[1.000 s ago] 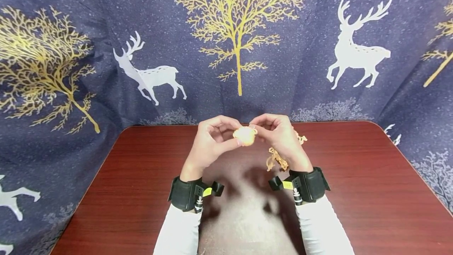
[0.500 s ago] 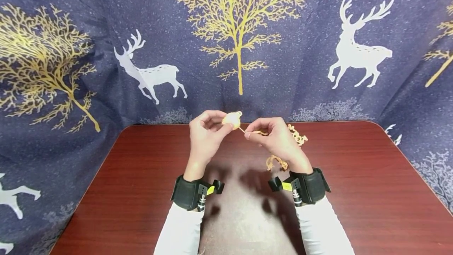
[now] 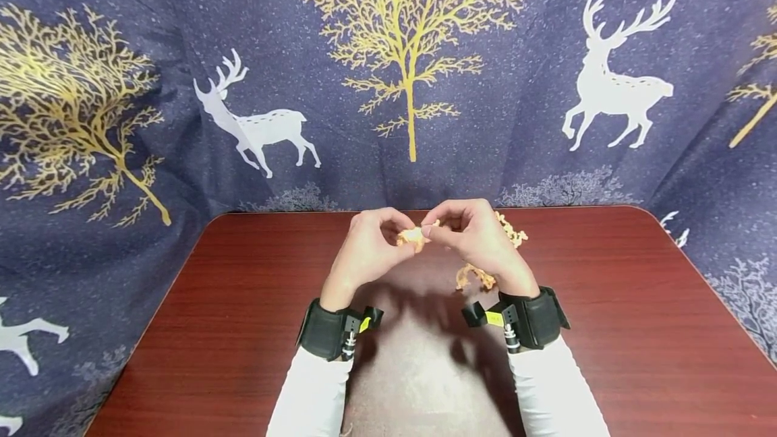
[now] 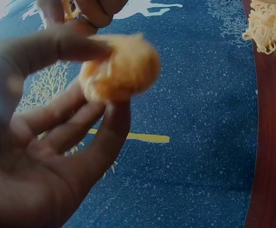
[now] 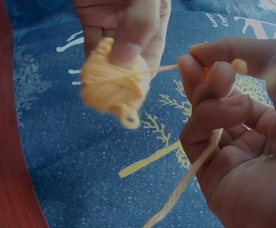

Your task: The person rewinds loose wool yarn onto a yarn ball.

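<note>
A small ball of pale orange-yellow yarn [image 3: 411, 239] is pinched between the thumb and fingers of my left hand [image 3: 368, 248]. In the right wrist view, wound strands cross the yarn ball [image 5: 107, 88] and a small loop sticks out of its lower side. Close beside it, my right hand [image 3: 479, 238] pinches the strand of yarn [image 5: 161, 70], which runs taut from the ball. More of that strand passes through the curled right fingers and hangs below them as a yarn tail [image 5: 183, 187]. The ball is blurred in the left wrist view.
Loose crinkled yarn lies in a far pile [image 3: 511, 231] and a nearer pile [image 3: 476, 276], partly behind the right forearm. Under the hands is a reddish-brown table [image 3: 637, 302]. Behind its far edge hangs a blue cloth [image 3: 522, 106] with deer and trees.
The left hand moved left and up with the ball, drawing the strand out between the hands, then came back down and right towards the right hand. The right hand shifted slightly left.
</note>
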### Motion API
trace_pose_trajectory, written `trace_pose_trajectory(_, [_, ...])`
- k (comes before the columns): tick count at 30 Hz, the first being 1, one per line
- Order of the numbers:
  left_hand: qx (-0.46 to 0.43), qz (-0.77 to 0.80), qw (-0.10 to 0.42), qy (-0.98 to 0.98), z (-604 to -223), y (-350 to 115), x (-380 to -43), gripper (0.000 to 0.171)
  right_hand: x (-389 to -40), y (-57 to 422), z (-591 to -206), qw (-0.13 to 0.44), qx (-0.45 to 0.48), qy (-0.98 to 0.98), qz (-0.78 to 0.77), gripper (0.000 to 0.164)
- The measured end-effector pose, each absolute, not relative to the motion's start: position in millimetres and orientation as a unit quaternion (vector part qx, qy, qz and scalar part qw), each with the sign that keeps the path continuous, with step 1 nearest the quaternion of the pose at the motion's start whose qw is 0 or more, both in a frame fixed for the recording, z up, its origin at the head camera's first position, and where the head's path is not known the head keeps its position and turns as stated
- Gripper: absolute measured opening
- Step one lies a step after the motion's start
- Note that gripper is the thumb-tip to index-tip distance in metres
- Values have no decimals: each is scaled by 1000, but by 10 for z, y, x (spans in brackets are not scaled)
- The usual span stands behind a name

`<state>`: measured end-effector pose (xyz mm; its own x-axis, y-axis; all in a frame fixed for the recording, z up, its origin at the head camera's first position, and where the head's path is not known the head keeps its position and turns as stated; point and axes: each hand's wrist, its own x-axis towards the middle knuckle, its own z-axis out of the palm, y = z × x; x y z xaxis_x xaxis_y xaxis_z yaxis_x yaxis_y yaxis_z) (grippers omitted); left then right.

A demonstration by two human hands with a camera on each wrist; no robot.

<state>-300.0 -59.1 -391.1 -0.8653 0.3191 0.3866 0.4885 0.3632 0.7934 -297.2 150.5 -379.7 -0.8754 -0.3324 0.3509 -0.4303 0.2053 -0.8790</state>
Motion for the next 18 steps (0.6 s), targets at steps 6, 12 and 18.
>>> trace_pose_trajectory(6, [-332,-517,7,-789,-3909,-607,-2989,24,-2991,1540,-3810,53,224,-754,616,8])
trace_pose_trajectory(12, [-384,-591,-26,-709,-3892,-623,-2973,27,-3024,1563,-3841,51,201,-741,639,10])
trace_pose_trajectory(18, [-384,-676,-9,-629,-3855,-632,-2957,28,-3055,1557,-3873,43,195,-738,644,11])
